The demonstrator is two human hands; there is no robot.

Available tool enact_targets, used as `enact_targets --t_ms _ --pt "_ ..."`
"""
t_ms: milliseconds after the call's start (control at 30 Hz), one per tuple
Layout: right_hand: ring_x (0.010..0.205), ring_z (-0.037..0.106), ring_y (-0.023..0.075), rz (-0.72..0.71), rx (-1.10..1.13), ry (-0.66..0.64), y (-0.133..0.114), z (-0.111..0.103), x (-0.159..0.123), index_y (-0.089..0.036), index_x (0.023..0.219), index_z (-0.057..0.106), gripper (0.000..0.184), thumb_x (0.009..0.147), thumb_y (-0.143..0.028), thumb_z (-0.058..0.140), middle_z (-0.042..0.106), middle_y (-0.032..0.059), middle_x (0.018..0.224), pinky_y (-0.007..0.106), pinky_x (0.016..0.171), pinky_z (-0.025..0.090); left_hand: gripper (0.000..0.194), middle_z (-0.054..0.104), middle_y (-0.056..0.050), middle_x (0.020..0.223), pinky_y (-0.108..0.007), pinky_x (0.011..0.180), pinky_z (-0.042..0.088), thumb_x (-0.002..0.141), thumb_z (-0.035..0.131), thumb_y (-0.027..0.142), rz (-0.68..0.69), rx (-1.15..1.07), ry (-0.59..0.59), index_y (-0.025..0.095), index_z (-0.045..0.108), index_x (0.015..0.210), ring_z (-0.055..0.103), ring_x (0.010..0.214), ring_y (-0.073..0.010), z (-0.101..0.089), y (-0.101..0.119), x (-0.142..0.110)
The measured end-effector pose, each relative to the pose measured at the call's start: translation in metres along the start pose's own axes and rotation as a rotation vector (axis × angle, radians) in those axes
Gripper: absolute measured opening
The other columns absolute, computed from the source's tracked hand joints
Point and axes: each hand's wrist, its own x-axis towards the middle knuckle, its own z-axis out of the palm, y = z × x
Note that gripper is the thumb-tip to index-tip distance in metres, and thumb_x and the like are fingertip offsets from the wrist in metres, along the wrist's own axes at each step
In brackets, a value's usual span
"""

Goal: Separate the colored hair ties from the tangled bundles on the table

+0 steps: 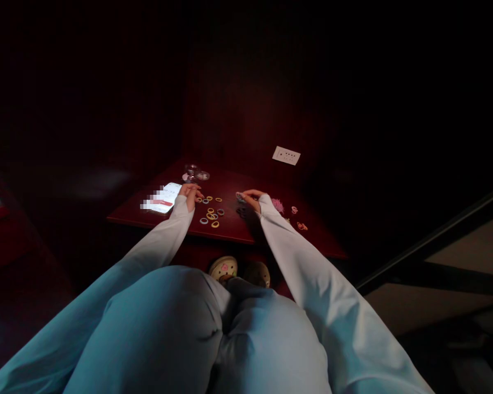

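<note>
Small elastic hair ties (pixel 211 216) in yellow, blue and grey lie loosely scattered on the dark red tabletop (pixel 230 232). My left hand (pixel 191 192) rests beside the phone, its fingers loosely bent and a little apart at the edge of the scattered ties. Across from it, my right hand (pixel 252 199) pinches a small bluish hair tie (pixel 239 196) between thumb and fingertips, just above the table. Right of that hand sits a fluffy pink thing (pixel 277 205), partly hidden by my sleeve.
A lit phone (pixel 164 198) lies at the left. Behind it are clear, round plastic-looking items (pixel 195 173). More small pink and orange bands (pixel 302 226) lie at the right. A white socket plate (pixel 286 155) is on the back wall. My shoes (pixel 223 267) show below the table edge.
</note>
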Motion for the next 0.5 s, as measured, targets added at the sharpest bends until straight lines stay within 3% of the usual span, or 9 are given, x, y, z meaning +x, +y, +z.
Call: enact_targets --t_ms 133,200,300,400,500 --pt "0.077 0.068 0.0184 0.162 -0.197 0.216 0.018 -0.094 0.005 -0.019 0.095 0.079 0.05 0.085 -0.069 0.077 0.078 0.007 0.084 0.027 0.068 0.054 0.014 0.058 0.005 0.058 -0.021 0.058 0.047 0.081 0.065 0.023 -0.053 -0.062 0.073 0.024 0.052 0.078 0.061 0.056 -0.0124 0.004 -0.008 0.001" --pt "0.085 0.073 0.0205 0.251 -0.462 0.271 0.025 -0.148 0.003 -0.018 0.101 0.082 0.04 0.091 -0.056 0.076 0.081 0.0082 0.092 0.027 0.074 0.056 0.014 0.06 0.005 0.058 -0.022 0.059 0.049 0.077 0.068 0.024 -0.062 -0.073 0.029 0.025 0.054 0.077 0.063 0.059 -0.014 0.005 -0.014 0.002" --pt "0.103 0.077 0.0258 0.572 -0.903 0.272 0.036 -0.206 -0.004 -0.021 0.105 0.086 0.022 0.09 -0.035 0.078 0.083 0.0113 0.105 0.03 0.084 0.058 0.011 0.063 0.002 0.06 -0.025 0.058 0.052 0.072 0.068 0.027 -0.032 -0.05 0.03 0.026 0.057 0.075 0.064 0.062 -0.017 0.002 -0.02 0.001" --pt "0.106 0.078 0.0258 0.692 -1.024 0.222 0.056 -0.221 -0.007 -0.028 0.11 0.088 0.024 0.09 -0.037 0.077 0.083 0.0104 0.11 0.03 0.085 0.059 0.011 0.068 0.001 0.065 -0.028 0.063 0.055 0.071 0.069 0.031 0.009 -0.009 -0.055 0.025 0.063 0.078 0.068 0.068 -0.0193 -0.002 -0.022 -0.002" --pt "0.108 0.078 0.0259 0.649 -1.027 0.142 0.075 -0.204 -0.005 -0.03 0.116 0.087 0.028 0.094 -0.041 0.074 0.083 0.0106 0.115 0.032 0.088 0.059 0.014 0.066 0.001 0.062 -0.028 0.06 0.054 0.068 0.069 0.032 -0.01 0.031 -0.085 0.024 0.063 0.077 0.068 0.066 -0.0199 -0.006 -0.023 -0.001"
